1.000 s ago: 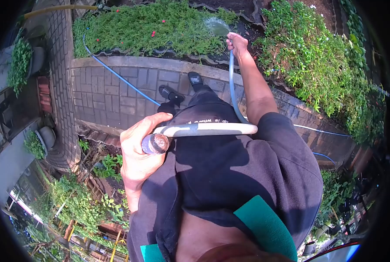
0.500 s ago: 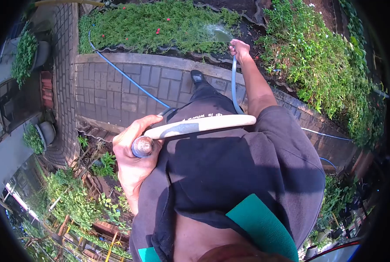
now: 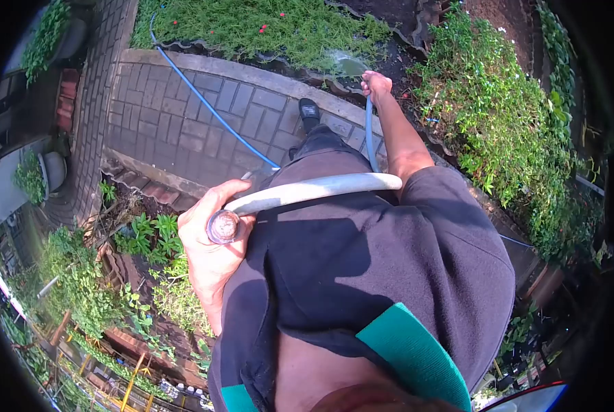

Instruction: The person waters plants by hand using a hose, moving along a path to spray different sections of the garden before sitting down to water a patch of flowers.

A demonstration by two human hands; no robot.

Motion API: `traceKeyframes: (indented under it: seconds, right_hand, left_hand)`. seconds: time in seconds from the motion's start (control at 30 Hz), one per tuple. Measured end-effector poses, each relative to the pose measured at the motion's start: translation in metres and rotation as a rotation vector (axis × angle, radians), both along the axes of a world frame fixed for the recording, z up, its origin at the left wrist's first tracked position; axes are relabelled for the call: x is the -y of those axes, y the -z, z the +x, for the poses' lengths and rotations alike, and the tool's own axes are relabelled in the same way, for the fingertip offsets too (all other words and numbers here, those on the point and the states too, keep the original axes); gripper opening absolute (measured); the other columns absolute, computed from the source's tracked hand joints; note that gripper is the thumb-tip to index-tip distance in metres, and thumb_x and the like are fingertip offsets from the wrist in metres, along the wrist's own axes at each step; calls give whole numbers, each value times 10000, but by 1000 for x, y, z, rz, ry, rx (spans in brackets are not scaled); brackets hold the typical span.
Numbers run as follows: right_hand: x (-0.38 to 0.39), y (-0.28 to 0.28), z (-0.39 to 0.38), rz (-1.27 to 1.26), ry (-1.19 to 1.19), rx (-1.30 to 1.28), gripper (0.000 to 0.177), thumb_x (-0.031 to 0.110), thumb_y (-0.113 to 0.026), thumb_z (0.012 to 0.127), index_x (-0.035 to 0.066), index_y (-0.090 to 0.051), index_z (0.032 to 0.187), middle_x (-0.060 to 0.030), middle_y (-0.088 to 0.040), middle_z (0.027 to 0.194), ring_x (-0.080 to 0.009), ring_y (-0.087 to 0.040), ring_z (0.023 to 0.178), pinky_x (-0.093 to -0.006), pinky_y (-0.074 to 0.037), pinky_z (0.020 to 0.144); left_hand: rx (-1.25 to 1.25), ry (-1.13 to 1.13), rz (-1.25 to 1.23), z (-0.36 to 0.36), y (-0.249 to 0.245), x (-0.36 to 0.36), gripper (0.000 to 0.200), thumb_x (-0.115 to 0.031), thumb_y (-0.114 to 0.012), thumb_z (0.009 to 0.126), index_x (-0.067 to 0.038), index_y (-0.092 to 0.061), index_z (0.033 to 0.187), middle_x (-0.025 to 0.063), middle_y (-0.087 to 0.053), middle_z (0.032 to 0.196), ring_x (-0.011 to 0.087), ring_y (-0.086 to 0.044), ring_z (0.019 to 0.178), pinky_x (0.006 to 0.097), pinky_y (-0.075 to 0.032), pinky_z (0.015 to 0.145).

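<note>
My right hand is closed around the end of a blue hose, arm stretched forward. A fan of water sprays from it over the edge of the planted bed. The hose runs down from the hand and passes behind my body. My left hand, near my chest, is wrapped round a thick handle with a worn, round brown end facing me. A pale curved bar reaches from that hand across my front; how the two join is hidden by my fingers.
A low green bed with red flowers lies ahead behind a concrete kerb. Leafy bushes stand at right. More blue hose crosses the brick path. My shoe is near the kerb. Plants and a broken edging are at left.
My view has shifted, with the bed now higher and the path lower left in the picture. Both hands keep their holds; the water still sprays, and the curved bar is tilted slightly more.
</note>
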State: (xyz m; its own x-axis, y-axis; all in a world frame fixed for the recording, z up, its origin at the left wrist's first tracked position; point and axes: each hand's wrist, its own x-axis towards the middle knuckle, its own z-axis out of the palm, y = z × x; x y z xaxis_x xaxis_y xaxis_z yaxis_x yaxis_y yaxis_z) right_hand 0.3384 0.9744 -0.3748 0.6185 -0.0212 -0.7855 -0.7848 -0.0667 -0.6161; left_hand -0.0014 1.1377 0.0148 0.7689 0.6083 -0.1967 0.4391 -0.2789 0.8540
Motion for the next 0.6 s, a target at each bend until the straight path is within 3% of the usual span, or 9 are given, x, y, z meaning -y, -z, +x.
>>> traceKeyframes:
  seconds: [0.07,0.53,0.6]
  right_hand:
    - [-2,0,-9,-4,-27,-2,151,-30,-600,855,58,-608,977,-73,-576,665,-112,-484,457,-232,-327,364]
    - [-42,1,-58,64,-242,48,160,-40,-617,834,53,-608,964,-71,-575,660,-129,-507,459,-235,-334,360]
    - [-49,-1,-61,56,-288,60,172,-38,-619,833,49,-599,981,-71,-570,654,-129,-507,462,-234,-334,360]
  left_hand:
    - [6,-34,26,-11,1,8,370,118,-703,651,6,-678,1003,80,-694,892,127,-652,810,246,-505,745]
    - [68,-345,-111,-91,4,60,323,85,-736,703,2,-680,1010,82,-681,926,121,-629,824,245,-488,755]
    - [62,-352,-40,-100,5,65,328,103,-715,702,7,-678,1013,84,-680,926,121,-630,821,243,-487,755]
